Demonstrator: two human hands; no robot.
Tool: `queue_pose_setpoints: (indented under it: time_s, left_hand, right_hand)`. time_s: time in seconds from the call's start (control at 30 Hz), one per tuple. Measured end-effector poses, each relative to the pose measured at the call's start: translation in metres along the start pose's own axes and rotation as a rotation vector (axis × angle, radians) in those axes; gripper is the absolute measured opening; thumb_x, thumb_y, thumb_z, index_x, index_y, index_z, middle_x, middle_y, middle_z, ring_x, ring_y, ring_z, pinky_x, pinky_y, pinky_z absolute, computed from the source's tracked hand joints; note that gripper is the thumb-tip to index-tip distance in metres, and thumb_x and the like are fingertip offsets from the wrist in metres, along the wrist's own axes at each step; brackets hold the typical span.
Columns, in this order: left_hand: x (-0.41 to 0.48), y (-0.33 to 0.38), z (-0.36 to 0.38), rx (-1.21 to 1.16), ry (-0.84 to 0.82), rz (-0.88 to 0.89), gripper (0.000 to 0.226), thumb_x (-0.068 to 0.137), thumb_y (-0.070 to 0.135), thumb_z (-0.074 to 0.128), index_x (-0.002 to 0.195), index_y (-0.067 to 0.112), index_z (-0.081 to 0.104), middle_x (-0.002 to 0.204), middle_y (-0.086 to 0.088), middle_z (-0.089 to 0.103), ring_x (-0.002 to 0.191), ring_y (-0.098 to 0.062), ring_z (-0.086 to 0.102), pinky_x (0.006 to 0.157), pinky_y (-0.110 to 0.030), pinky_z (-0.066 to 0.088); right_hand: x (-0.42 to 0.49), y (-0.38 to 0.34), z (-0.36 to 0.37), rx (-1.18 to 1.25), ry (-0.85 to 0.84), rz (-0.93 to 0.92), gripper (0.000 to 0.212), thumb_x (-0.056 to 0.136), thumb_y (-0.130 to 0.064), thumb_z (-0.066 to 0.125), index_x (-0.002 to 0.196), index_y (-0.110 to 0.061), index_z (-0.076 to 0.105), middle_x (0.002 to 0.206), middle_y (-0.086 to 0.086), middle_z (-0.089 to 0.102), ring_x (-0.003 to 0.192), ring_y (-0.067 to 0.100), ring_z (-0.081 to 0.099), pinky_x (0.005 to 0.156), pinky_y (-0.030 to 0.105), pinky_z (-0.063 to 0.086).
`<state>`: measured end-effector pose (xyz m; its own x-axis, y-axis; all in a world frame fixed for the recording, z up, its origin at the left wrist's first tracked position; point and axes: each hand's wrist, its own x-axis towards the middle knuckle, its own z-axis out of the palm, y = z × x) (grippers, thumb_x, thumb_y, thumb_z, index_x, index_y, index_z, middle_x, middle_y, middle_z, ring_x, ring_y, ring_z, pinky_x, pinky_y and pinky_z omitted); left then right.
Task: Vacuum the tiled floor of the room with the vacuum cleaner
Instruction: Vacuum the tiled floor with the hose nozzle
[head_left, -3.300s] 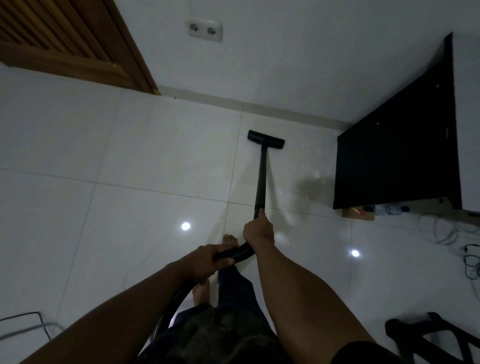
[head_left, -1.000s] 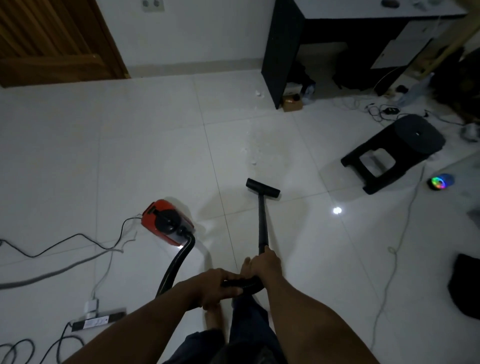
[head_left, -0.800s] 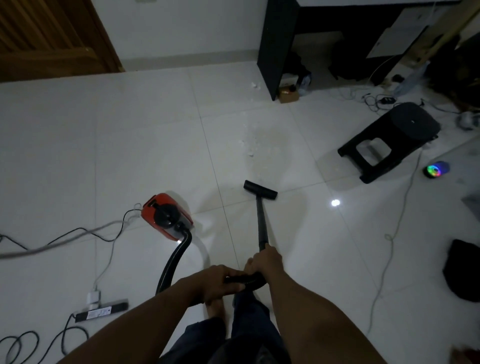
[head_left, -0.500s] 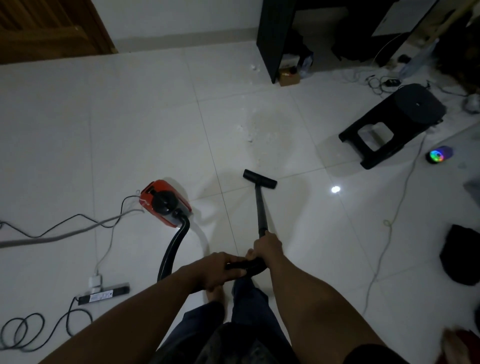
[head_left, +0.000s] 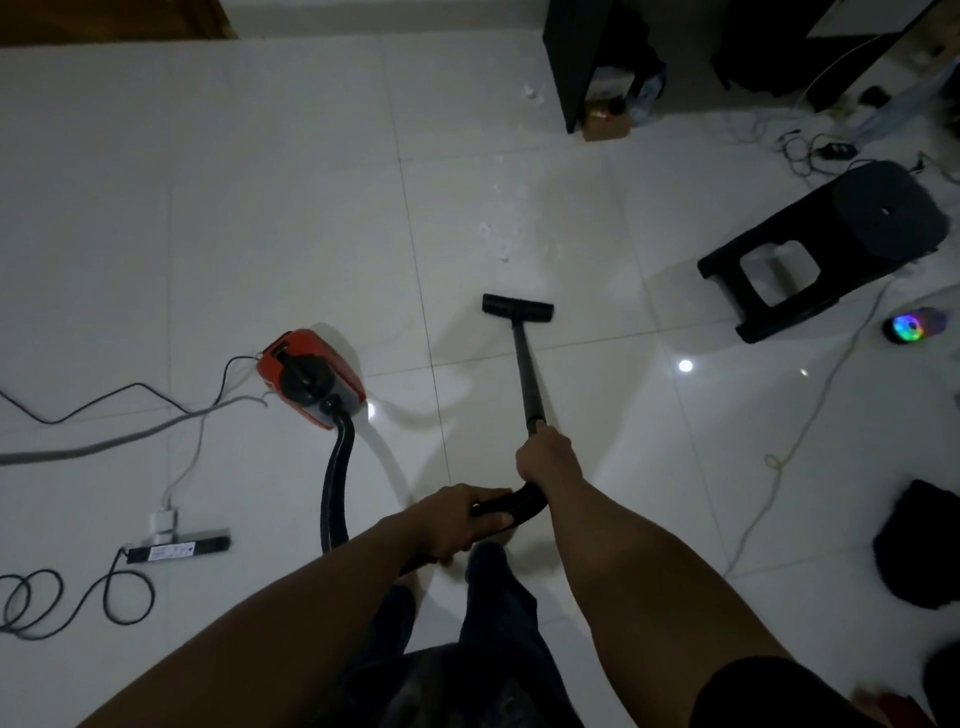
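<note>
My right hand (head_left: 545, 460) clamps the wand (head_left: 527, 374), my left hand (head_left: 457, 522) clamps the hose (head_left: 335, 483); the nozzle (head_left: 517, 305) lies right of the canister (head_left: 309, 379).

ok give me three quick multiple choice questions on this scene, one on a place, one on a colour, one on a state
1. Where does the red vacuum body sit relative to the floor head?
A right of it
B left of it
C on top of it

2. The stool is
A white
B red
C black

3. The right hand
A grips the wand
B hangs free
C rests on the stool

Answers:
1 B, the body lies on the tiles left of the head.
2 C, it is dark all over.
3 A, its fingers curl round the wand, while the left hand holds the hose.
</note>
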<state>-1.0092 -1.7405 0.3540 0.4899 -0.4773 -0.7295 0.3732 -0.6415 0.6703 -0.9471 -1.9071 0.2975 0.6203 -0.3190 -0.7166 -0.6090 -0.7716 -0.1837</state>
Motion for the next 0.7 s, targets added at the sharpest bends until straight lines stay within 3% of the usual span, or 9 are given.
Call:
queue_pose_setpoints:
  time_s: [0.07,0.17,0.27,0.33,0.43,0.57,0.63,0.7]
  left_hand:
    - [0.018,0.016,0.003,-0.037,0.03,-0.01,0.058,0.097,0.054,0.054,0.15,0.039,0.038,0.101,0.002,0.067,0.072,-0.012,0.063,0.05,-0.023,0.051]
    - [0.041,0.036,0.003,-0.078,0.086,-0.013,0.056,0.098,0.045,0.058,0.15,0.037,0.041,0.1,0.004,0.064,0.065,0.002,0.058,0.046,-0.007,0.041]
    - [0.067,0.059,-0.002,-0.109,0.104,-0.02,0.061,0.095,0.036,0.065,0.15,0.033,0.041,0.089,0.013,0.059,0.054,0.013,0.055,0.046,-0.002,0.04]
    - [0.08,0.068,-0.007,-0.107,0.107,-0.028,0.064,0.094,0.036,0.067,0.151,0.033,0.039,0.086,0.016,0.059,0.054,0.011,0.055,0.048,-0.002,0.04]
    - [0.098,0.075,-0.018,-0.118,0.139,-0.046,0.065,0.093,0.041,0.068,0.151,0.036,0.039,0.101,0.002,0.071,0.062,0.002,0.06,0.057,-0.013,0.048]
    - [0.117,0.079,-0.034,-0.174,0.146,-0.073,0.066,0.091,0.045,0.068,0.15,0.039,0.039,0.113,0.003,0.07,0.079,-0.008,0.068,0.077,-0.031,0.06]
    - [0.125,0.078,-0.046,-0.115,0.141,-0.089,0.065,0.092,0.049,0.064,0.151,0.038,0.038,0.117,-0.001,0.07,0.103,-0.022,0.069,0.098,-0.049,0.053]
    - [0.134,0.077,-0.063,-0.021,0.132,-0.088,0.064,0.094,0.052,0.061,0.152,0.037,0.038,0.133,-0.014,0.062,0.133,-0.037,0.049,0.115,-0.059,0.03]
  right_hand:
    - [0.02,0.0,-0.017,-0.048,0.005,-0.04,0.058,0.093,-0.014,0.048,0.149,-0.016,0.036,0.128,0.011,0.058,0.105,0.027,0.061,0.074,0.034,0.051]
    - [0.046,-0.001,-0.038,-0.097,0.01,-0.104,0.06,0.094,-0.016,0.047,0.152,-0.021,0.032,0.128,0.01,0.057,0.105,0.027,0.061,0.069,0.032,0.046]
    - [0.076,-0.004,-0.058,-0.125,0.007,-0.142,0.063,0.094,-0.016,0.049,0.153,-0.023,0.029,0.129,0.01,0.057,0.104,0.027,0.061,0.067,0.031,0.044]
    - [0.092,-0.008,-0.069,-0.119,0.002,-0.137,0.064,0.094,-0.015,0.048,0.154,-0.025,0.028,0.128,0.01,0.057,0.103,0.027,0.061,0.066,0.031,0.044]
    - [0.112,-0.018,-0.08,-0.111,-0.003,-0.136,0.064,0.094,-0.015,0.047,0.154,-0.025,0.028,0.127,0.01,0.058,0.101,0.026,0.061,0.066,0.031,0.044]
    - [0.132,-0.037,-0.089,-0.121,-0.01,-0.16,0.066,0.093,-0.014,0.048,0.154,-0.026,0.027,0.126,0.01,0.058,0.101,0.026,0.061,0.068,0.031,0.046]
    - [0.14,-0.047,-0.093,-0.123,-0.019,-0.163,0.067,0.093,-0.013,0.048,0.155,-0.026,0.026,0.126,0.011,0.058,0.102,0.027,0.061,0.069,0.032,0.047]
    - [0.15,-0.059,-0.099,-0.104,-0.03,-0.146,0.066,0.093,-0.013,0.047,0.155,-0.026,0.026,0.124,0.01,0.059,0.098,0.026,0.061,0.068,0.032,0.047]
